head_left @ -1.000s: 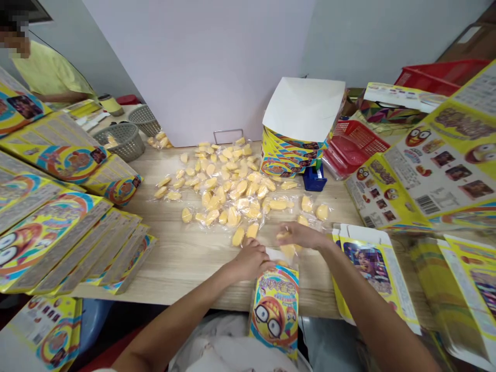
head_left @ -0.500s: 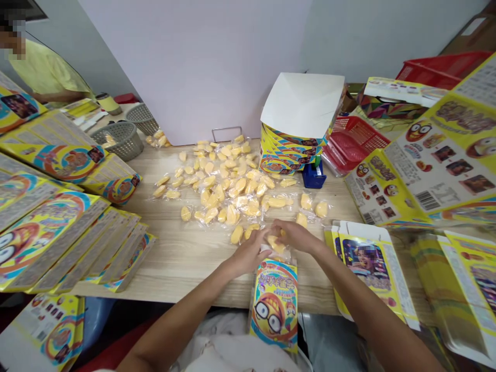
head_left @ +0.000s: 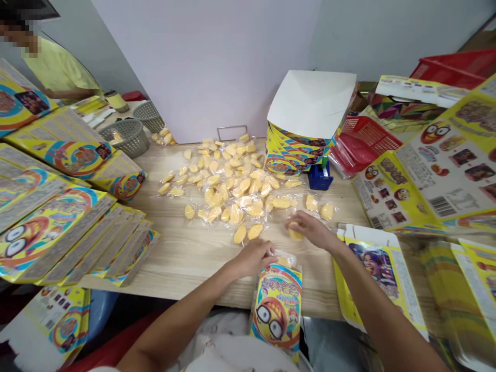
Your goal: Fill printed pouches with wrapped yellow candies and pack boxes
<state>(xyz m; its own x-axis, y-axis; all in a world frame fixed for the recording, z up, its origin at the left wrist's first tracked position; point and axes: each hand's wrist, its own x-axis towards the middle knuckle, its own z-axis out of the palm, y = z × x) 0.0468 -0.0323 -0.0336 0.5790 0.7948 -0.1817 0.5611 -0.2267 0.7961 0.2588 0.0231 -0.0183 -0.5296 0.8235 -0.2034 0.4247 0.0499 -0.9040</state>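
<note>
A yellow printed box (head_left: 277, 310) lies at the table's front edge, its open end facing away from me. Wrapped yellow pieces (head_left: 285, 260) show at that opening. My left hand (head_left: 253, 257) is at the box's opening, its fingers bent around the top edge. My right hand (head_left: 312, 231) is farther back and to the right, closed on a wrapped yellow piece (head_left: 296, 232) and slightly blurred. Beyond both hands spreads a pile of wrapped yellow pieces (head_left: 236, 181).
Filled boxes (head_left: 58, 222) stand stacked at the left. Flat cartons (head_left: 375, 268) lie at the right. A blue tape dispenser (head_left: 320, 176) sits by a stack of boxes (head_left: 294, 150). Grey baskets (head_left: 129, 139) and a person in yellow (head_left: 58, 67) are at the back left.
My right hand has moved away from the box's opening, back and to the right, and now holds a wrapped piece. The pieces near my left hand have gone lower into the box's opening.
</note>
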